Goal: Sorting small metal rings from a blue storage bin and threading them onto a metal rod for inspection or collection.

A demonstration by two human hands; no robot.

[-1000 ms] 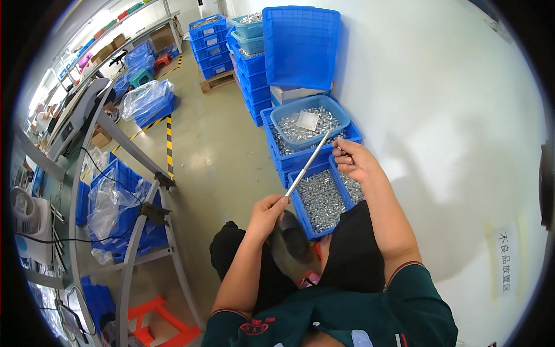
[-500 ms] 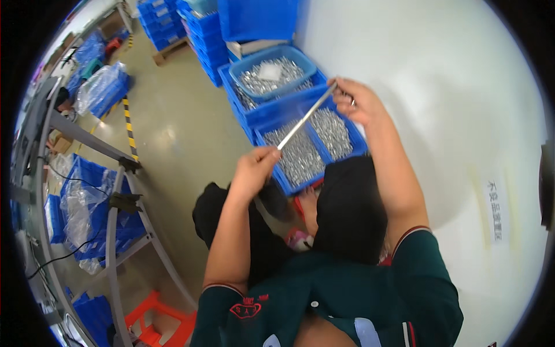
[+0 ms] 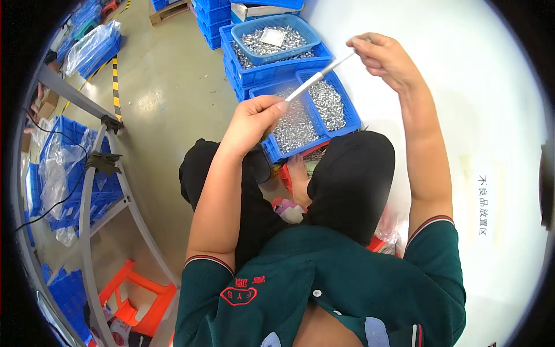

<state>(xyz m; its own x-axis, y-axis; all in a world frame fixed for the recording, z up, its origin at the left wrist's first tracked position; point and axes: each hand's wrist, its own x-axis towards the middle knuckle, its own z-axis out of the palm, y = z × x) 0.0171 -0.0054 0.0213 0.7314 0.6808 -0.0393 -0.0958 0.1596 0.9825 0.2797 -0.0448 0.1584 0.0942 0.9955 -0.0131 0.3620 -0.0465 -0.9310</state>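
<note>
A slim silver telescopic rod [image 3: 304, 87] slants up to the right between my hands, above the bins. My left hand [image 3: 252, 122] pinches its thicker lower end between thumb and fingers. The thin far end is gripped in the fingertips of my right hand [image 3: 386, 59]. Below the rod lies a blue divided bin [image 3: 276, 156], its two compartments filled with small shiny metal parts [image 3: 326, 104]. Just behind it, a light blue basket [image 3: 299, 53] of similar parts, with a white square piece [image 3: 273, 37] on top, rests in another blue bin.
A white surface [image 3: 462, 115] runs along my right, bearing a printed label [image 3: 482, 205]. At left stand a grey metal frame [image 3: 87, 202], plastic-covered blue crates [image 3: 104, 191] and an orange-red stool [image 3: 133, 286]. More blue crates [image 3: 211, 23] are stacked at the back.
My hands have moved up and farther apart, the right hand going up and to the right. The rod is longer, with a thin section showing near the right hand. The view has shifted.
</note>
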